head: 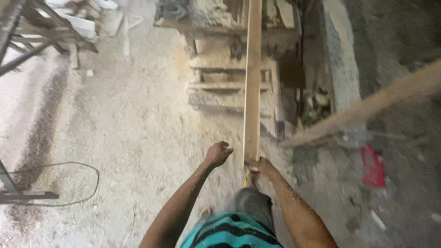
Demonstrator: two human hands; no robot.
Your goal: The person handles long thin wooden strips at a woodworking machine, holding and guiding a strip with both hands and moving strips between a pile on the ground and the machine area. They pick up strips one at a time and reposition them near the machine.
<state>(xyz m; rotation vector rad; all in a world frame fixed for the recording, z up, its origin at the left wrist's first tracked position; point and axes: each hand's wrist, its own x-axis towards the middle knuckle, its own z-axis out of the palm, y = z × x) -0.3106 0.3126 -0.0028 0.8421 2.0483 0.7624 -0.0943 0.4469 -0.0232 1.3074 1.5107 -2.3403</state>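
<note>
One plank (252, 78) ran lengthwise straight away from the person, its far end over the sawdust-caked machine (229, 55) and its near end at the right hand (262, 166). That hand gripped the near end, fingers closed around it. The left hand (218, 154) hung just beside the plank, loosely curled, holding nothing. Motion blur smeared a second board (367, 108) at right; a red object (374, 167) on the floor was unreadable.
</note>
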